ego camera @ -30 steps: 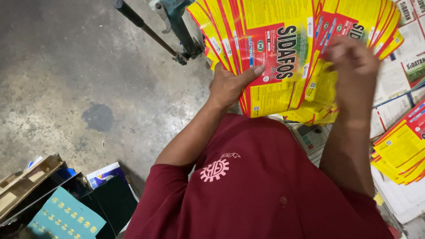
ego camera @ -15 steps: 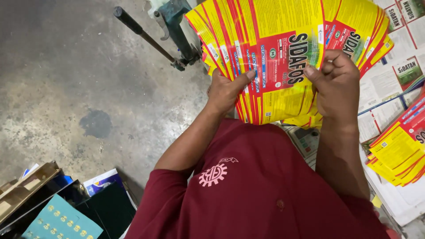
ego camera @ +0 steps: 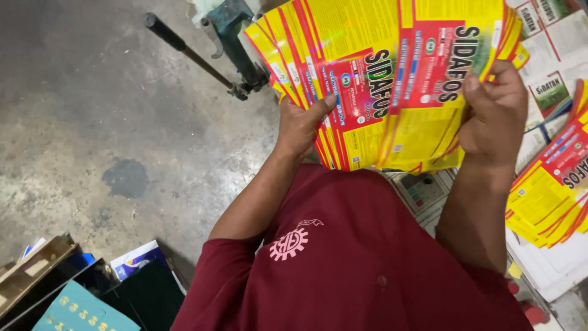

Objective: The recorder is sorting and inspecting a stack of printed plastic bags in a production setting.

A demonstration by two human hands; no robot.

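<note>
Item: fanned sheaf of glossy yellow-and-red printed paper labels (ego camera: pixel 380 79), held up in front of the chest of a person in a dark red shirt (ego camera: pixel 355 263), above a grey concrete floor (ego camera: pixel 92 122). Left hand (ego camera: pixel 303 122): closed on the sheaf's lower left edge, thumb laid flat across the front sheet, fingers hidden behind the paper. Right hand (ego camera: pixel 496 113): clamped on the sheaf's right edge, thumb on the front, fingers curled round behind (the two hands stand apart, one at each side of the fan). Sheets overlap and splay leftward at the top. Adjacent: second stack of yellow-and-red labels (ego camera: pixel 551 190) lying to the right, on a spread of white printed sheets (ego camera: pixel 551 55). Upper middle: blue-green metal machine base (ego camera: pixel 229 24) with a long black-handled lever (ego camera: pixel 190 52) angled across the floor. Lower left: open cardboard boxes (ego camera: pixel 37 276) and a teal card dotted with yellow (ego camera: pixel 79 309), beside a dark folder (ego camera: pixel 144 294).
</note>
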